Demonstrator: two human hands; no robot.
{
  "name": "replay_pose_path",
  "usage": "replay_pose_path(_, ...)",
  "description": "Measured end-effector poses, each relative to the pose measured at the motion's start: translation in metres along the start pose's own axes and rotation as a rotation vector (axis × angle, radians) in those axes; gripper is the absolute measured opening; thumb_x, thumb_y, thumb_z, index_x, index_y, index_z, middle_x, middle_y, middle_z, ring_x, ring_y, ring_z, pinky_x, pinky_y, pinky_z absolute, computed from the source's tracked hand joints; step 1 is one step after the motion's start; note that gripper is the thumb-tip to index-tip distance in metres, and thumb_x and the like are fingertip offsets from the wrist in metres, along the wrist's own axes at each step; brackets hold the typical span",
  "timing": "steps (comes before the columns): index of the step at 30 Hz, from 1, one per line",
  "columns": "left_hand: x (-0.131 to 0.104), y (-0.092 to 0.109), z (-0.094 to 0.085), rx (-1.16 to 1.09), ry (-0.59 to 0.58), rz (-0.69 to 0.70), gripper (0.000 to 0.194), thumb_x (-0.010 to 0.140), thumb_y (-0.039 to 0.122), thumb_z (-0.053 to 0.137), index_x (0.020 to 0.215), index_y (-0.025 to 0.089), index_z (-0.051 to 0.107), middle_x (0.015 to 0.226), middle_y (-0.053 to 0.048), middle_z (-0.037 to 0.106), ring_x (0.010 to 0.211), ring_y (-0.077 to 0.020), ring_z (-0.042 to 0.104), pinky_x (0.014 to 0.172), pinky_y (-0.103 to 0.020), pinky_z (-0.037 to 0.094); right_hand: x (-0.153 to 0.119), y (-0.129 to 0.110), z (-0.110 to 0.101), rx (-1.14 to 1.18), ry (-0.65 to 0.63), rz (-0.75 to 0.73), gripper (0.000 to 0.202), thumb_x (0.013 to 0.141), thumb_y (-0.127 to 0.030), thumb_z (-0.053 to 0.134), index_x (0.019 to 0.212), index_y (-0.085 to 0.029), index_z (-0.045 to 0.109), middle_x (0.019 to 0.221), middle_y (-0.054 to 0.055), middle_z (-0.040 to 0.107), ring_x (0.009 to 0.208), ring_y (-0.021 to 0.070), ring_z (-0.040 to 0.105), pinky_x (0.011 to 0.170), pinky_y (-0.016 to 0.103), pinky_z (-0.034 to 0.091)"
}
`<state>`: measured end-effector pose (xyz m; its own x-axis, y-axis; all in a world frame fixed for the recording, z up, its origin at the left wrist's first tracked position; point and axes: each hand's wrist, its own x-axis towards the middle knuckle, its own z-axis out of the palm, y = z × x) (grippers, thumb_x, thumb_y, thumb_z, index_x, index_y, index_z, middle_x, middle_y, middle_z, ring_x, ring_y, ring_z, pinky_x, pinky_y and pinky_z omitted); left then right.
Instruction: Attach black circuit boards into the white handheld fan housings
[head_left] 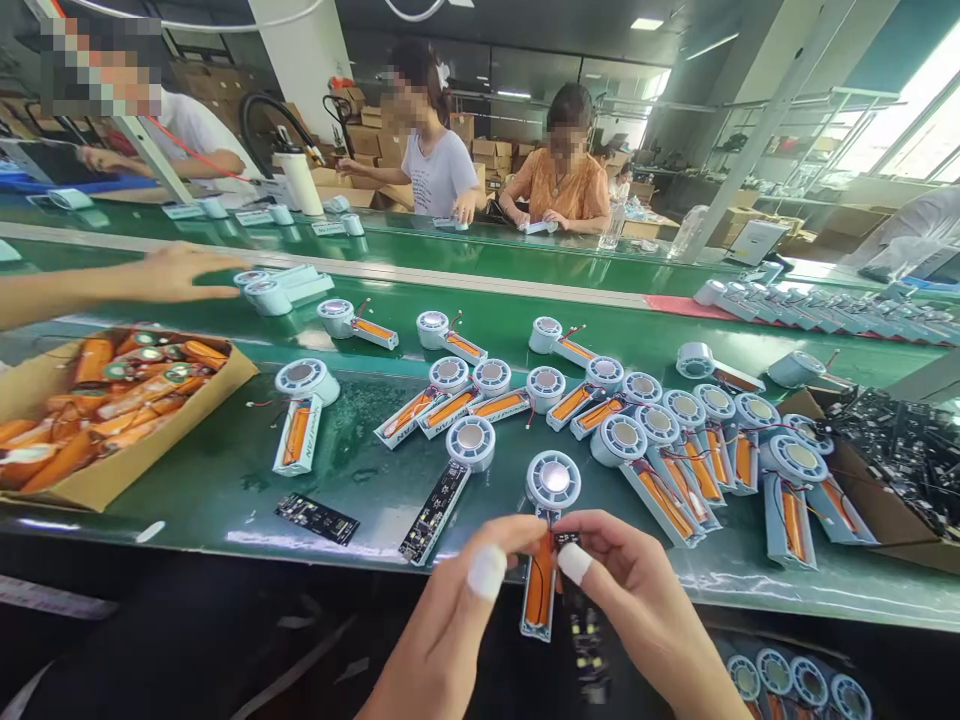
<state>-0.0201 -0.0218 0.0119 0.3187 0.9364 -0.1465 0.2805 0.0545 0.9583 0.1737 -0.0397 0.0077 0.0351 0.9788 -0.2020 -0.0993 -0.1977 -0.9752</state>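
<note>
Near the front edge of the bench lies a light blue fan unit [553, 481] with an orange battery [538, 585] in its open handle. My left hand [457, 610] has its fingertips closed at the top of that handle; what they pinch is too small to make out. In my right hand [637, 600], thumb and fingers grip a black circuit board [586, 640], which hangs down just right of the handle. Left of my hands, a fan unit [470, 443] has a black board [435, 510] over its handle. Another board [317, 518] lies loose.
A carton [135, 455] of orange batteries stands at the left, a carton [892, 500] of black boards at the right. Many fan units [660, 425] lie between them. A co-worker's arm [127, 285] reaches in from the left. People sit across the green bench [360, 255].
</note>
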Motion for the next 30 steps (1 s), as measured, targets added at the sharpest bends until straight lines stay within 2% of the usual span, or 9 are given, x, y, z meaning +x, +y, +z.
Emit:
replay_pose_path(5,0.035,0.000,0.015,0.155,-0.039,-0.004,0.038,0.089,0.041,0.059,0.117,0.018,0.069,0.105,-0.009,0.074,0.080,-0.0214,0.067,0.072,-0.030,0.054,0.010,0.010,-0.004,0.324,-0.038,0.019,0.025,0.082,-0.040,0.077,0.089,-0.017,0.069,0.069,-0.001,0.062,0.058,0.0101,0.054,0.057,0.021,0.045)
replay_pose_path(8,0.045,0.005,0.018,0.200,-0.140,-0.048,0.030,0.087,0.039,0.061,0.103,0.017,0.074,0.090,-0.006,0.075,0.070,-0.0193,0.062,0.063,-0.028,0.047,0.011,0.016,-0.004,0.398,-0.097,-0.032,0.026,0.080,-0.039,0.079,0.085,-0.017,0.067,0.065,-0.001,0.060,0.055,0.0089,0.051,0.056,0.020,0.043)
replay_pose_path(12,0.042,0.016,0.015,-0.041,-0.392,-0.076,0.035,0.092,0.047,0.058,0.090,0.016,0.075,0.083,-0.004,0.074,0.079,-0.0213,0.066,0.071,-0.028,0.049,0.006,0.018,-0.006,0.423,-0.179,-0.120,0.027,0.077,-0.041,0.080,0.082,-0.018,0.067,0.065,-0.002,0.060,0.049,0.0075,0.048,0.051,0.020,0.040)
replay_pose_path(15,0.039,0.019,0.017,-0.369,-0.493,-0.081,0.038,0.090,0.050,0.063,0.104,0.016,0.073,0.090,-0.004,0.075,0.090,-0.0235,0.069,0.087,-0.033,0.052,0.003,0.018,-0.009,0.404,-0.227,-0.142,0.026,0.077,-0.040,0.080,0.081,-0.018,0.067,0.069,0.000,0.061,0.049,0.0082,0.048,0.049,0.020,0.039)
replay_pose_path(17,0.038,0.017,0.022,-0.503,-0.424,-0.080,0.041,0.088,0.050,0.067,0.114,0.018,0.069,0.096,-0.005,0.075,0.096,-0.0249,0.069,0.092,-0.036,0.053,0.004,0.018,-0.010,0.393,-0.167,-0.161,0.026,0.077,-0.039,0.081,0.082,-0.018,0.067,0.070,0.000,0.061,0.053,0.0092,0.050,0.052,0.021,0.042)
replay_pose_path(20,0.036,0.011,0.027,-0.473,-0.260,-0.059,0.043,0.085,0.048,0.072,0.118,0.022,0.066,0.109,-0.006,0.074,0.104,-0.0256,0.068,0.094,-0.036,0.054,0.008,0.018,-0.013,0.383,-0.024,-0.176,0.029,0.077,-0.043,0.081,0.085,-0.019,0.066,0.070,-0.001,0.060,0.055,0.0099,0.049,0.053,0.022,0.044)
replay_pose_path(24,0.032,0.007,0.030,-0.388,-0.160,-0.053,0.041,0.089,0.051,0.066,0.118,0.023,0.064,0.109,-0.005,0.074,0.099,-0.0232,0.069,0.087,-0.030,0.055,0.007,0.012,-0.015,0.293,-0.014,-0.171,0.032,0.078,-0.043,0.082,0.094,-0.021,0.065,0.077,-0.001,0.061,0.061,0.0108,0.052,0.055,0.021,0.046)
replay_pose_path(27,0.030,0.004,0.031,-0.363,-0.045,-0.066,0.046,0.092,0.057,0.058,0.124,0.024,0.061,0.102,-0.004,0.074,0.088,-0.0216,0.070,0.082,-0.030,0.056,0.005,0.008,-0.014,0.099,0.046,-0.184,0.035,0.083,-0.038,0.078,0.110,-0.023,0.062,0.091,0.002,0.065,0.077,0.0148,0.061,0.065,0.022,0.050)
replay_pose_path(30,0.032,-0.002,0.032,-0.294,0.072,-0.050,0.048,0.092,0.058,0.057,0.126,0.025,0.061,0.110,-0.006,0.074,0.094,-0.0234,0.070,0.086,-0.031,0.056,0.004,0.006,-0.013,-0.224,0.212,-0.235,0.033,0.089,-0.035,0.069,0.119,-0.025,0.058,0.095,0.003,0.068,0.086,0.0177,0.065,0.077,0.026,0.052)
